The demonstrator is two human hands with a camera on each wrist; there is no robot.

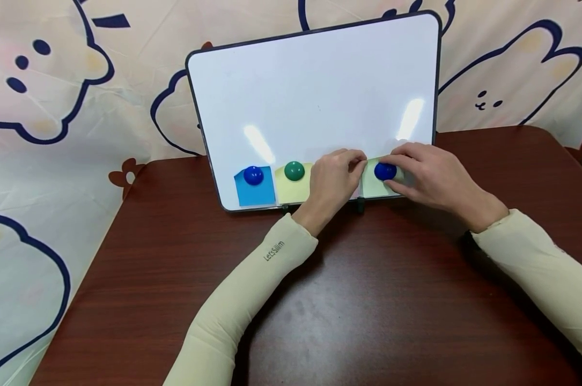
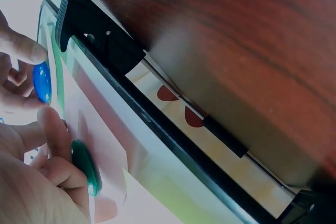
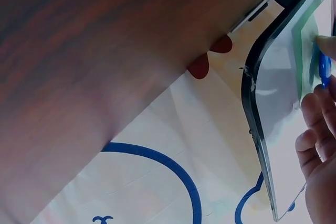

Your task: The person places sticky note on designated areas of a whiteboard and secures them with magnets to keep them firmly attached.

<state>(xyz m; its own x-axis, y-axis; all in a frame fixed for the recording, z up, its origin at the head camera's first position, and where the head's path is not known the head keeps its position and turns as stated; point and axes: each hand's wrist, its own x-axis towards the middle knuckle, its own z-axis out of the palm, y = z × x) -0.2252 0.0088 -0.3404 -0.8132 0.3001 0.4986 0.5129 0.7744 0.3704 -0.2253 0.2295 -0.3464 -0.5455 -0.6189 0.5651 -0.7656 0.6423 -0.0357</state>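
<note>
My right hand [image 1: 433, 174] pinches a round blue magnet [image 1: 385, 171] between thumb and fingers, against a light green sticky note [image 1: 371, 184] at the lower right of the whiteboard [image 1: 315, 96]. Thumb and forefinger of my left hand [image 1: 334, 174] pinch that note's upper left corner. Behind the left hand sits a pink sticky note [image 2: 100, 129] with a green magnet [image 2: 84, 166], mostly hidden in the head view. Further left, another green magnet [image 1: 294, 170] lies on a yellow sticky note [image 1: 291, 190], and a blue magnet [image 1: 253, 175] on a blue sticky note [image 1: 256, 194].
The whiteboard leans back on a black stand [image 2: 105, 35] with a thin metal rod, on a dark brown wooden table [image 1: 368, 300]. A curtain printed with cartoon animals [image 1: 508, 75] hangs behind. Light glares off the board in two streaks.
</note>
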